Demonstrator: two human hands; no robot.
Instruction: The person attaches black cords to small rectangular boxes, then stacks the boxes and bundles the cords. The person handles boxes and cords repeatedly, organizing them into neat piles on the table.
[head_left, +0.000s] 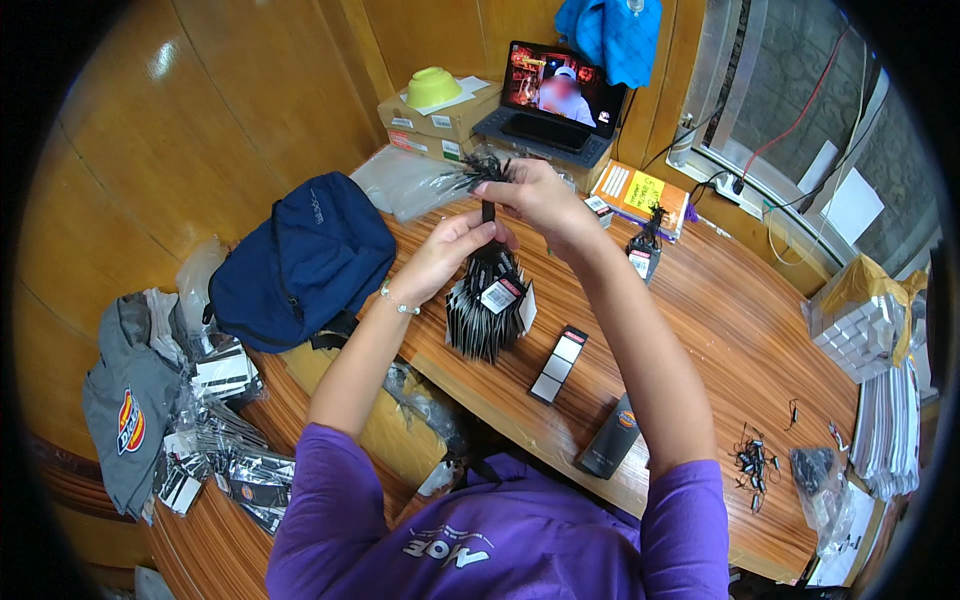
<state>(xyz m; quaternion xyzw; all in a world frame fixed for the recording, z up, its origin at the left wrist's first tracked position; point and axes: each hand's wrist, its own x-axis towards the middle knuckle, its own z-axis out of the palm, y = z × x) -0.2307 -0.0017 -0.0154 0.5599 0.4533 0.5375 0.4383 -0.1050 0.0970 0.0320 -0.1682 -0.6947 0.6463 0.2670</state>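
Note:
A thick bundle of black hang tags [480, 330] hangs over the table, fanned at its lower end, with a white label on its front. My left hand [455, 250] is closed around the gathered neck of the bundle, just above the tags. Higher up, my right hand [535, 198] pinches the black strings [484, 170], whose loose ends stick out beyond the fingers. A black strip with white labels [558, 365] lies on the table in front of the bundle. Nearer to me, partly behind my right forearm, is a stack of black tags [612, 440].
A navy backpack [305, 260] sits on the left, beside a grey bag [125, 400] and bagged tags [225, 440]. A laptop [555, 100] and a green bowl [433, 88] stand on boxes at the back. Loose black strings [755, 460] and paper stacks [886, 430] are on the right.

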